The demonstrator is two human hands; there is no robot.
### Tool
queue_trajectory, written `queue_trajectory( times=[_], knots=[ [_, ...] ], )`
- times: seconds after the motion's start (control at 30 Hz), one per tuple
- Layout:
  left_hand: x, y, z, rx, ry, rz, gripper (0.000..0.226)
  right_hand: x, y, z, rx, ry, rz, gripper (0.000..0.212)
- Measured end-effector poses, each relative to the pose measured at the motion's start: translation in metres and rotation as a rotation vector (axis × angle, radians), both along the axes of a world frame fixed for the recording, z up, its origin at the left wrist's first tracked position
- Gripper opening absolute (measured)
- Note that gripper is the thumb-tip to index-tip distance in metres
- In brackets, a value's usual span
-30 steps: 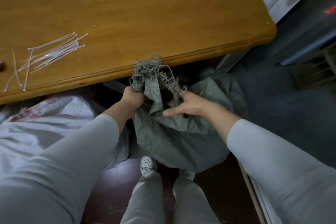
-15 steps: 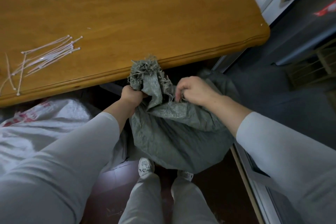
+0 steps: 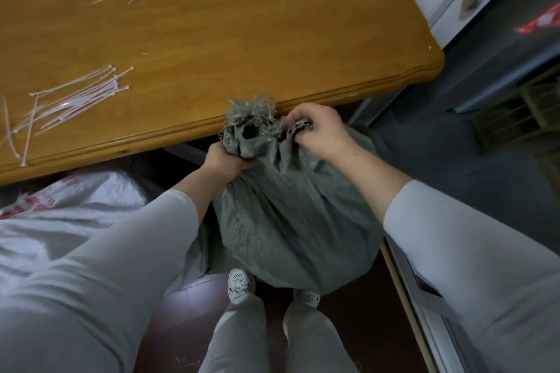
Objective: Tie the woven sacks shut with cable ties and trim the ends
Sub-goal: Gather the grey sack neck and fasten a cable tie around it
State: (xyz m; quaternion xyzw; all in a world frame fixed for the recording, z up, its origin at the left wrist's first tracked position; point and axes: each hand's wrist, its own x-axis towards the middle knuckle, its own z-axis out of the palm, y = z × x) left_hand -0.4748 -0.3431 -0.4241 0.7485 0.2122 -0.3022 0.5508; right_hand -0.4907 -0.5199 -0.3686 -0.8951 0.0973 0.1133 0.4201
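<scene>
while the left grip (image 3: 225,160) clenches the gathered, upright neck of the grey-green sack (image 3: 298,221), down by the feet just below the table (image 3: 242,24) edge, the right grip (image 3: 318,130) pinches a loose fold of the frayed mouth beside it. the cable ties (image 3: 75,100) lie up-left on the table — nearer the left grip, well apart from both.
</scene>
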Motion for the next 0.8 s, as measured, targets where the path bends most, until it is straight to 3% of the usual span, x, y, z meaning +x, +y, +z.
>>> queue_trajectory(
  times=[0.1, 0.13, 0.2, 0.27, 0.33, 0.4, 0.47, 0.5, 0.53, 0.6, 0.67, 0.73, 0.8],
  knots=[
    [0.001, -0.008, 0.007, -0.056, 0.042, -0.104, 0.053, 0.0, 0.013, -0.006, 0.187, 0.045, -0.044, 0.04],
    [0.001, -0.013, 0.008, -0.162, 0.097, -0.097, 0.051, 0.001, 0.017, -0.008, 0.213, 0.042, -0.045, 0.042],
    [-0.001, -0.024, 0.009, -0.476, 0.298, 0.036, 0.036, 0.001, 0.024, -0.013, 0.283, 0.03, -0.028, 0.041],
    [-0.004, -0.035, -0.001, -0.618, 0.301, 0.199, 0.041, 0.0, 0.031, -0.017, 0.304, 0.017, 0.015, 0.04],
    [-0.006, -0.041, -0.01, -0.494, 0.196, 0.33, 0.039, 0.001, 0.031, -0.021, 0.304, 0.033, 0.077, 0.039],
    [-0.013, -0.04, -0.017, -0.347, 0.132, 0.311, 0.034, 0.005, 0.023, -0.023, 0.38, 0.112, 0.077, 0.032],
    [-0.018, -0.037, -0.027, -0.143, 0.132, 0.209, 0.021, 0.013, 0.01, -0.024, 0.454, 0.155, -0.067, 0.028],
    [-0.02, -0.035, -0.033, -0.001, 0.123, 0.192, 0.015, 0.018, 0.0, -0.029, 0.376, 0.148, -0.105, 0.031],
    [-0.02, -0.032, -0.038, 0.057, 0.134, 0.191, 0.011, 0.02, -0.01, -0.036, 0.159, 0.15, -0.027, 0.04],
    [-0.022, -0.029, -0.037, -0.024, 0.169, 0.203, 0.021, 0.015, -0.03, -0.052, -0.379, 0.264, 0.366, 0.066],
    [-0.02, -0.03, -0.032, -0.316, 0.27, 0.32, 0.038, 0.0, -0.041, -0.067, -0.69, 0.388, 0.639, 0.066],
    [-0.018, -0.025, -0.039, -0.419, 0.365, 0.449, 0.044, -0.021, -0.044, -0.077, -0.804, 0.402, 0.675, 0.04],
    [-0.025, -0.021, -0.045, -0.311, 0.302, 0.387, 0.038, -0.048, -0.045, -0.085, -0.769, 0.347, 0.53, 0.029]
  ],
)
